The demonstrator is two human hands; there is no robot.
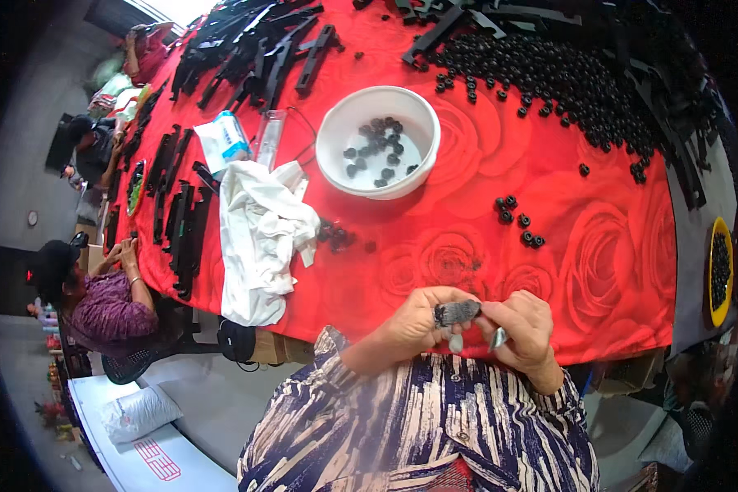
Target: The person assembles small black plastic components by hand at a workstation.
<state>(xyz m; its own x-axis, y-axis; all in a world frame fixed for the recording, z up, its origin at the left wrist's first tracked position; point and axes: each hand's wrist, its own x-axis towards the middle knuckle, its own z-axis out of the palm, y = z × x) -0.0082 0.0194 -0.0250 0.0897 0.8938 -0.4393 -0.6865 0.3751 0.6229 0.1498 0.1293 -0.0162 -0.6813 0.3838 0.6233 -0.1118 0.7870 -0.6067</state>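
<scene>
Close to the table's front edge, my two hands meet in front of my patterned shirt. My left hand [418, 324] is closed, its fingers curled. A dark grey, rough-looking piece [457, 312] lies along its thumb and fingers; whether it is worn or held I cannot tell. My right hand [526, 330] is closed around a small silvery blade-like tool [498, 338] that points down. Its fingertips touch the end of the grey piece, and any small part pinched there is hidden. Beyond the hands stands a white bowl [334, 168] holding several small black ring-like parts [377, 141].
Several loose black parts [524, 220] lie right of the bowl, below a large heap [541, 78]. A white cloth [258, 238] lies at left, near long black strips [184, 238]. Farther left sits another person [115, 312]. A yellow tray [717, 307] stands at far right.
</scene>
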